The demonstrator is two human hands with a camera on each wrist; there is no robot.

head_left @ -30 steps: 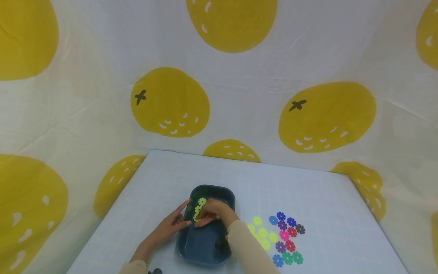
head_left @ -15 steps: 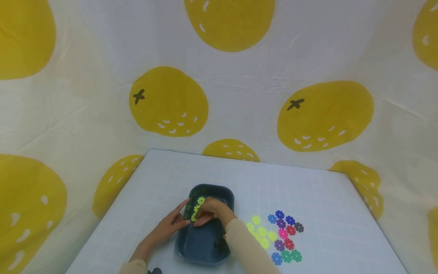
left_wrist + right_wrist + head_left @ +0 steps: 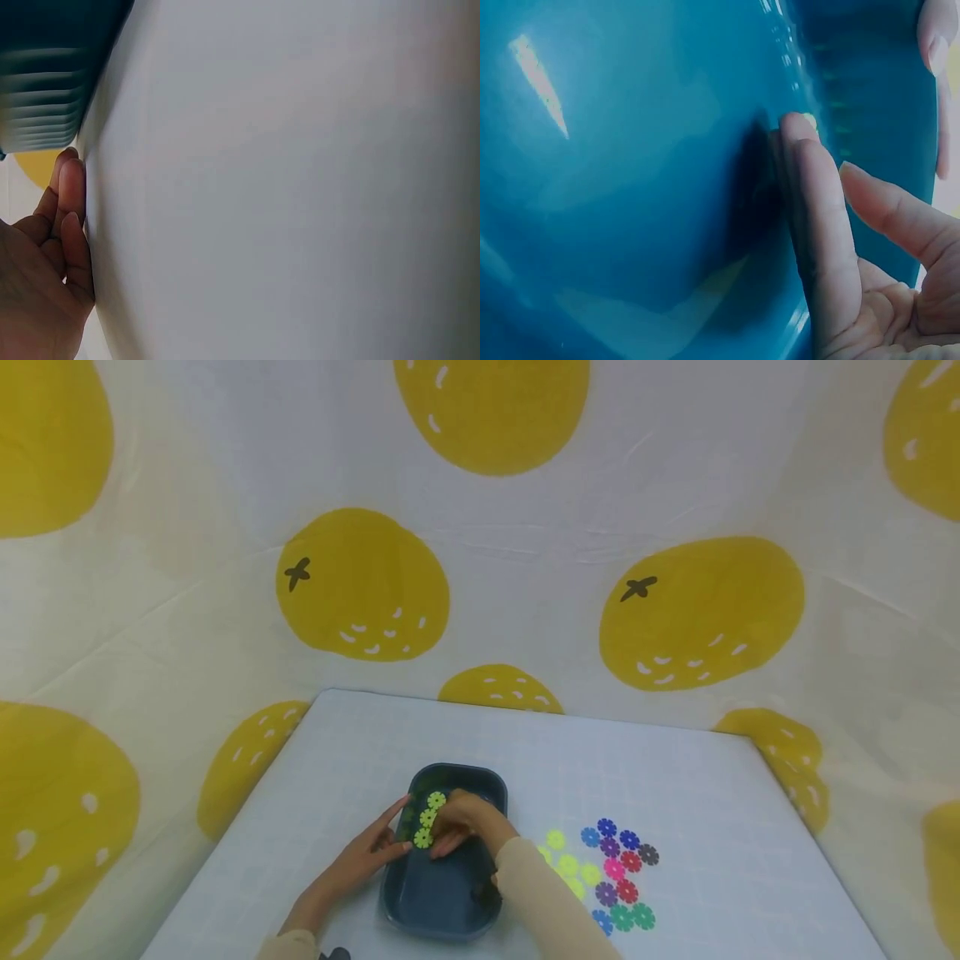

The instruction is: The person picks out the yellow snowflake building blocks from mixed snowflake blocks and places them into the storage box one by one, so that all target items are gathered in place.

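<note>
A dark blue tray [image 3: 435, 902] lies on the table. Inside it, three yellow-green notched disc pieces [image 3: 427, 818] form a row along its left wall. My right hand [image 3: 465, 822] reaches into the tray just right of that row. In the right wrist view, the right hand's extended fingers [image 3: 829, 225] are apart from the thumb, and a speck of yellow shows at a fingertip. My left hand [image 3: 367, 853] touches the tray's left rim with outstretched index finger and thumb. The left wrist view shows that hand's other fingers [image 3: 73, 191] beside the tray, along the table surface.
Right of the tray lie loose yellow-green discs [image 3: 567, 865], partly behind the right sleeve [image 3: 543, 893]. Beyond them are several blue, purple, red, pink, green and dark discs [image 3: 627, 891]. A fruit-patterned cloth [image 3: 517, 585] rises behind the table [image 3: 637, 768].
The right hand's fingers have moved slightly right, off the row's nearest disc, which now shows whole. The left hand stays at the rim. The head view has shifted a little.
</note>
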